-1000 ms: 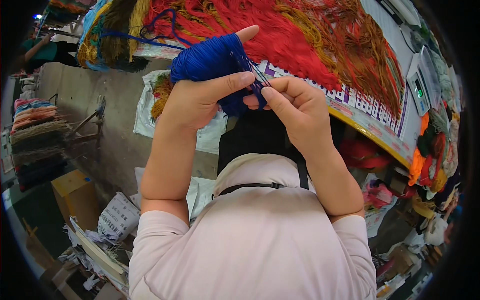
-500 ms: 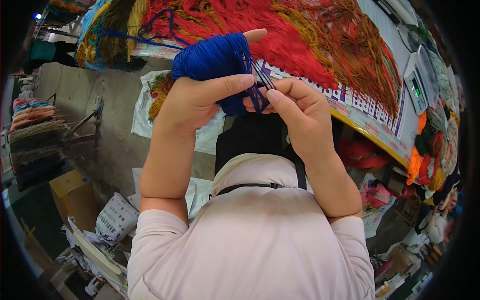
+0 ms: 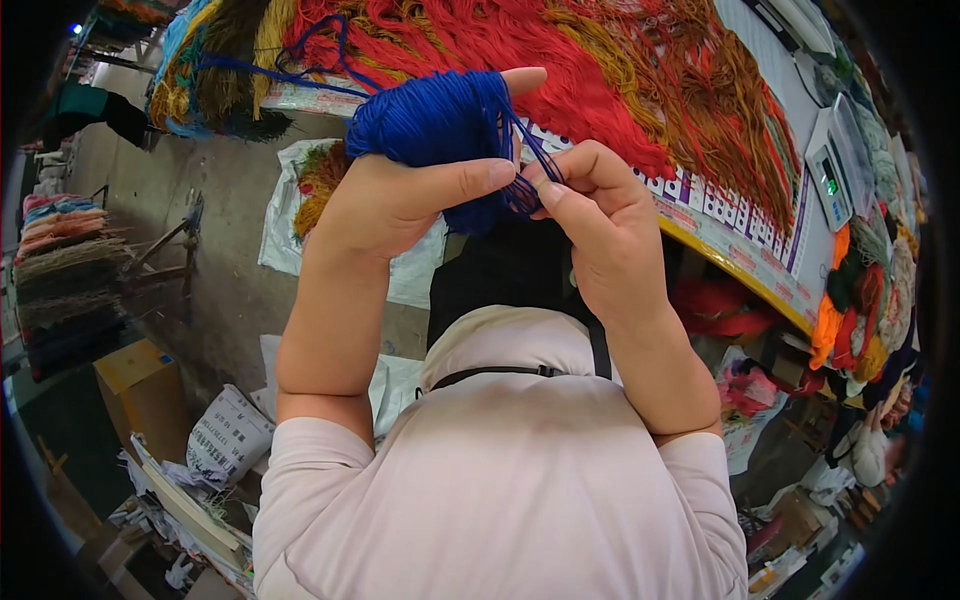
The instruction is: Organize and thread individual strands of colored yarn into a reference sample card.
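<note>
Blue yarn [image 3: 430, 118] is wound thickly round my left hand [image 3: 400, 200], covering most of its fingers. One fingertip sticks out past the far end of the winding, and the thumb lies along its near side. My right hand [image 3: 605, 215] pinches several blue strands with thumb and forefinger at the winding's right edge, close to the left thumb tip. A loose blue strand [image 3: 280, 75] trails from the winding to the left, across the table's edge. Behind my hands, red yarn [image 3: 500, 45] lies spread on the table.
Brown and mustard yarn [image 3: 700, 110] covers the table further right, beside a digital scale [image 3: 838, 180]. The table's yellow front edge [image 3: 745, 270] runs close by my right arm. On the floor at left stand a cardboard box [image 3: 145, 390] and a white sack [image 3: 230, 435].
My right hand has shifted slightly, drawing the pinched strands together near the left thumb. The left hand and the blue winding have moved a little to the right.
</note>
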`<state>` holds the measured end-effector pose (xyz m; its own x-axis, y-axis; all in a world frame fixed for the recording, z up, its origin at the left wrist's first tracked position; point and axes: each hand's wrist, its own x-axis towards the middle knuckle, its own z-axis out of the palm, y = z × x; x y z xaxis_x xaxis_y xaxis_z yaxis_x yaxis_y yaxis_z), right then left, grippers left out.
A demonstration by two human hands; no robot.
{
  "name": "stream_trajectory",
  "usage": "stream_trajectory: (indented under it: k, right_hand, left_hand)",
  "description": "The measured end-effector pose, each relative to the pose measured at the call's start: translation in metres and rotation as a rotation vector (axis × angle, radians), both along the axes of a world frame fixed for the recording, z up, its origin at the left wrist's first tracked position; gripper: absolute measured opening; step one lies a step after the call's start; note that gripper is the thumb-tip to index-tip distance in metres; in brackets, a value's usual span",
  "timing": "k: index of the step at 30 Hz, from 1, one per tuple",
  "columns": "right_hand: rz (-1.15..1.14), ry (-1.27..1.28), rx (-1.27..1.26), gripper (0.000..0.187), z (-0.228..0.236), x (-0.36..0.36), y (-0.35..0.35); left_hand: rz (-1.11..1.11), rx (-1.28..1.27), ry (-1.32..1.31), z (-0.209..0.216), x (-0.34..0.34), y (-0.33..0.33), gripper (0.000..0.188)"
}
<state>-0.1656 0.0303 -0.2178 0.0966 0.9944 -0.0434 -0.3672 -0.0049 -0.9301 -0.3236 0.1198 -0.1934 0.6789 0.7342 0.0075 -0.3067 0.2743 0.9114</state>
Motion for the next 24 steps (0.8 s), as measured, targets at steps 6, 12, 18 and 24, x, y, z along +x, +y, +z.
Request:
stream_trajectory:
  k: [6, 12, 18, 24]
  right_hand:
    - [0.045, 0.039, -0.100, 0.008, 0.008, -0.004, 0.002]
    - [0.007, 0.040, -0.107, 0.011, 0.007, -0.011, 0.004]
    - [-0.134, 0.068, -0.078, 0.007, 0.011, -0.006, 0.009]
    - [0.337, 0.051, 0.122, 0.008, 0.019, 0.154, -0.045]
  left_hand:
    - [0.023, 0.037, 0.009, -0.001, -0.002, 0.001, 0.069]
    - [0.032, 0.050, 0.042, 0.004, -0.004, 0.000, 0.066]
    - [-0.083, 0.061, -0.043, -0.013, -0.010, 0.014, 0.058]
    - [-0.591, -0.179, -0.662, -0.092, -0.085, 0.050, 0.036]
